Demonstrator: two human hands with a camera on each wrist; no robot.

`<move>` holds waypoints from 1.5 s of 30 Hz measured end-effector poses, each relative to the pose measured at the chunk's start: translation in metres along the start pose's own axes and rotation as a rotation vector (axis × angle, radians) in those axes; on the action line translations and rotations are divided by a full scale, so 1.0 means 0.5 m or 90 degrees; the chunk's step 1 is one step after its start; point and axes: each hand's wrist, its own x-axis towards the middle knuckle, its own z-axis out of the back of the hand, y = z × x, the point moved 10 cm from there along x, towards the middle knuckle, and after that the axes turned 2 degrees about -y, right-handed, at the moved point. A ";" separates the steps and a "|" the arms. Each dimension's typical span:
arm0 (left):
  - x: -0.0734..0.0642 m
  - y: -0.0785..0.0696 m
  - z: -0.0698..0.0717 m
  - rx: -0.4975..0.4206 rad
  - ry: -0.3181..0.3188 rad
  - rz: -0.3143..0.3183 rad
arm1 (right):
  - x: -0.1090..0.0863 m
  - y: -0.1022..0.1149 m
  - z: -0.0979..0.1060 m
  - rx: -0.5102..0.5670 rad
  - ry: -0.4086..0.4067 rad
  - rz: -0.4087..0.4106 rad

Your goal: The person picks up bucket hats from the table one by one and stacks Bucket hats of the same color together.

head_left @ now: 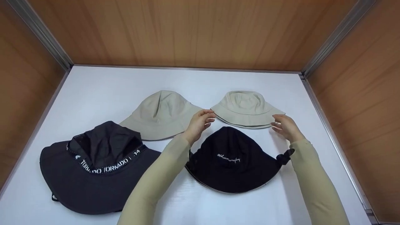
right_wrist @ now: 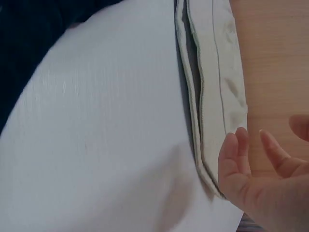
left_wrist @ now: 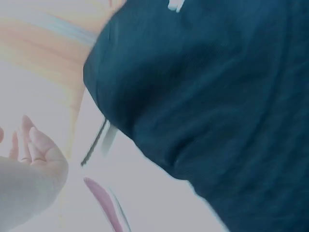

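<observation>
A small pale beige bucket hat [head_left: 247, 107] lies at the back right, its brim folded in two layers that show in the right wrist view. My left hand [head_left: 200, 123] is at the left tip of that brim, fingers loosely bent. By the right tip is my right hand [head_left: 287, 126], its thumb and fingers spread apart in the right wrist view, fingertips overlapping the brim [right_wrist: 207, 121]. Between my forearms lies a black bucket hat [head_left: 234, 165] with white script on its front; its crown [left_wrist: 193, 96] fills much of the left wrist view.
A larger beige bucket hat [head_left: 165, 115] lies behind my left forearm. To the left is a wide dark hat [head_left: 90, 190] with a white-lettered band. The white table [head_left: 103, 84] is bounded by wood-grain panels [head_left: 187, 34] and metal edge strips.
</observation>
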 end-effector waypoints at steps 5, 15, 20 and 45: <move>-0.027 0.021 -0.010 -0.009 0.031 0.008 | -0.022 0.017 -0.047 -0.002 0.069 0.058; -0.073 0.054 0.008 -0.068 0.028 0.001 | -0.115 -0.011 -0.162 -0.291 0.235 0.193; -0.080 0.061 0.035 -0.109 0.007 -0.007 | -0.152 -0.039 -0.196 -0.416 0.267 0.270; -0.127 0.065 0.205 -0.438 -0.189 0.133 | -0.154 -0.097 -0.179 -0.407 0.207 0.256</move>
